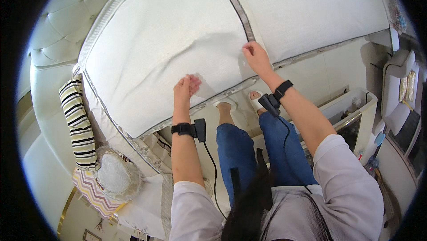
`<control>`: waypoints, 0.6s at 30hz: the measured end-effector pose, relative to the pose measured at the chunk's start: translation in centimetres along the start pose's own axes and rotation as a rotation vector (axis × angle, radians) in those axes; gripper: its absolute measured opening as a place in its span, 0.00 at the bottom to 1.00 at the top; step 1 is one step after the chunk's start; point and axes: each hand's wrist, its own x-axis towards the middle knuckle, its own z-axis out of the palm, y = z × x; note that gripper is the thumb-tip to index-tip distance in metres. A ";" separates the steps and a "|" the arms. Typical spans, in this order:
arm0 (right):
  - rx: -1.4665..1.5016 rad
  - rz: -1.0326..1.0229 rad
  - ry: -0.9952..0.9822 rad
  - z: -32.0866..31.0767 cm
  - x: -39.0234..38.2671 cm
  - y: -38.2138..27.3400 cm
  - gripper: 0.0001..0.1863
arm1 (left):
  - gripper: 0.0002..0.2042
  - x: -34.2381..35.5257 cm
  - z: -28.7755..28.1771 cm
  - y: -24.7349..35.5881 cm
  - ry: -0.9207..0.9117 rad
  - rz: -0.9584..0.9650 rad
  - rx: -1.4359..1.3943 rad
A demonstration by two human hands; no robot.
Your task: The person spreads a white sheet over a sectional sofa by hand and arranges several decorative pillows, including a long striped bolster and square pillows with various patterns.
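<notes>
My left hand (pixel 187 89) is just over the lower middle of a white, wrinkled padded cover (pixel 158 32) edged in grey trim. Its fingers are loosely bent and apart, holding nothing. My right hand (pixel 255 56) hovers at the right border of that piece, beside the grey trim strip (pixel 235 3), fingers half curled with nothing visible in them; whether they touch the fabric is unclear. A second white section (pixel 311 5) lies beyond the strip.
A tufted cream headboard (pixel 58 27), striped pillow (pixel 75 118), lace cushion (pixel 113 174) and zigzag cushion (pixel 93 192) are at left. My slippered feet (pixel 255 98) stand below the cover. A white low table (pixel 356 121) and armchair (pixel 396 89) are at right.
</notes>
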 end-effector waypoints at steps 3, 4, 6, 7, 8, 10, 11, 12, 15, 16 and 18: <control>0.066 0.029 -0.105 3.1 4.1 -3.2 0.08 | 0.19 2.7 -2.2 5.6 -0.001 0.142 -0.153; 0.113 0.086 -0.163 4.0 5.5 -4.1 0.08 | 0.19 3.6 -3.1 7.2 -0.013 0.155 -0.161; 0.101 0.152 -0.219 5.0 8.7 -5.9 0.09 | 0.20 5.4 -4.5 10.3 0.003 0.141 -0.350; 0.270 0.314 -0.228 5.8 9.5 -7.4 0.10 | 0.20 7.0 -6.6 10.8 -0.025 0.147 -0.414; 0.425 0.488 -0.222 6.0 10.4 -8.1 0.11 | 0.20 7.4 -6.4 11.7 -0.027 0.133 -0.421; 0.408 0.506 -0.207 6.0 13.0 -9.4 0.14 | 0.19 8.2 -5.9 14.1 -0.060 0.123 -0.440; 0.560 0.552 -0.176 6.0 14.4 -9.9 0.14 | 0.19 9.2 -6.1 14.8 -0.092 0.106 -0.453; 0.712 0.595 -0.145 6.0 15.9 -10.5 0.15 | 0.19 9.8 -6.0 15.8 -0.103 0.105 -0.455; 0.826 0.601 -0.115 6.5 19.8 -12.0 0.18 | 0.18 11.9 -5.2 17.7 -0.173 0.097 -0.466; 0.912 0.592 -0.101 6.8 21.0 -12.6 0.18 | 0.18 12.7 -4.9 18.3 -0.187 0.084 -0.487; 0.944 0.586 -0.080 7.2 23.6 -14.1 0.19 | 0.17 14.2 -4.1 19.9 -0.200 0.070 -0.507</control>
